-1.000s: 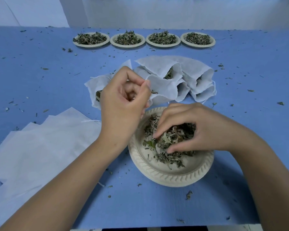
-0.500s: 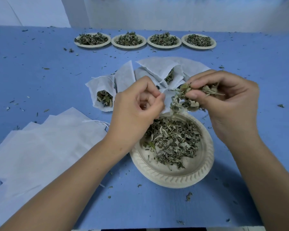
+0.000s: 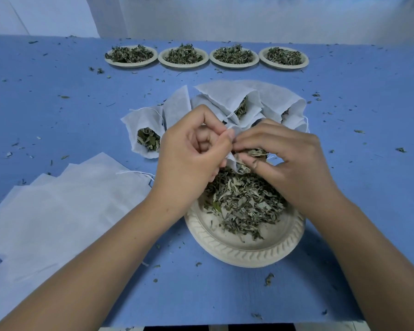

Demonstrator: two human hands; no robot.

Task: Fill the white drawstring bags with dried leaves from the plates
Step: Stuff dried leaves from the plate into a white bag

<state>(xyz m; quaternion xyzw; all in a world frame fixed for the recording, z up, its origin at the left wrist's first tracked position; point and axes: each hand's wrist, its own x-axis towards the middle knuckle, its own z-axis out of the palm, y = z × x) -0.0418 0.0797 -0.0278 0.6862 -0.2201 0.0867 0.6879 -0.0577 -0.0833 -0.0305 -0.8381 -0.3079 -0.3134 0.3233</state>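
A cream plate [image 3: 244,253] with a heap of dried leaves [image 3: 243,201] sits in front of me on the blue table. Above its far rim my left hand [image 3: 191,154] pinches the edge of a small white drawstring bag [image 3: 232,161], mostly hidden between my hands. My right hand [image 3: 289,158] pinches a clump of leaves [image 3: 256,152] at the bag's mouth. Behind my hands lie several white bags with leaves inside, one at the left [image 3: 145,132] and a cluster [image 3: 249,101] further back.
Four plates of dried leaves stand in a row at the far edge, from the left one [image 3: 130,56] to the right one [image 3: 283,58]. A pile of flat empty bags [image 3: 58,206] lies at the near left. Leaf crumbs are scattered over the table.
My right hand lifted a clump of leaves off the plate, carried it up, then brought it left and down to the bag held by my left hand.
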